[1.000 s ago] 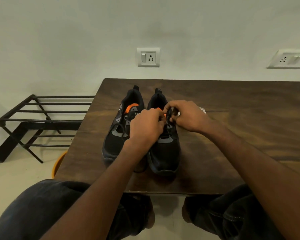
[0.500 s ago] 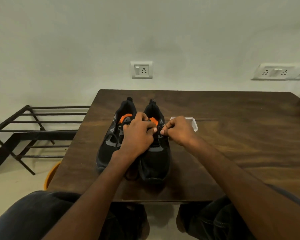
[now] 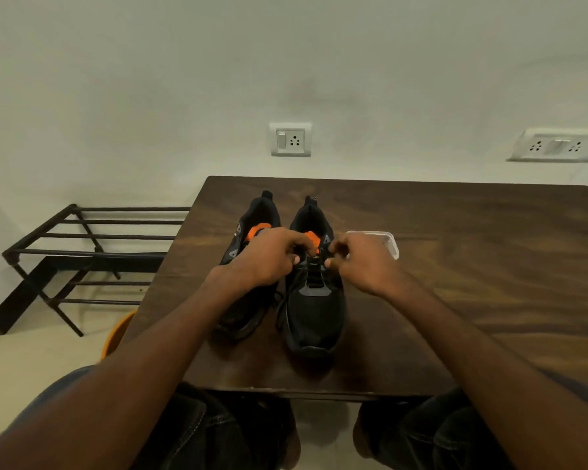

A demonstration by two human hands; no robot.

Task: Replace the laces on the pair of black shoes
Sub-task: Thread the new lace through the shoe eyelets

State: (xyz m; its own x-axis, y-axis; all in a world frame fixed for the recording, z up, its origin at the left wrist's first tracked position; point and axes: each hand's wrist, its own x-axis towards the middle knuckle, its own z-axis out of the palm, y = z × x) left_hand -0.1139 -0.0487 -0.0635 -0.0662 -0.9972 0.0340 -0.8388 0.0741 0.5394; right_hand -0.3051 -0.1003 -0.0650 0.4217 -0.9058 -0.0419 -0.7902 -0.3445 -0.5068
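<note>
Two black shoes with orange lining stand side by side on the dark wooden table (image 3: 455, 300), toes toward me. The right shoe (image 3: 314, 320) shows its black lace (image 3: 314, 276) over a grey tongue. My left hand (image 3: 269, 259) pinches the lace at the shoe's left upper eyelets, and it covers much of the left shoe (image 3: 257, 215). My right hand (image 3: 360, 262) pinches the lace on the right side of the same shoe. A loose lace end trails down between the shoes.
A small clear plastic container (image 3: 386, 240) sits just behind my right hand. A black metal rack (image 3: 82, 252) stands on the floor to the left, with an orange object (image 3: 118, 334) by the table's corner. Wall sockets hang above.
My hands have drawn apart a little over the right shoe's upper eyelets. The camera view has shifted, so the shoes sit slightly differently in frame.
</note>
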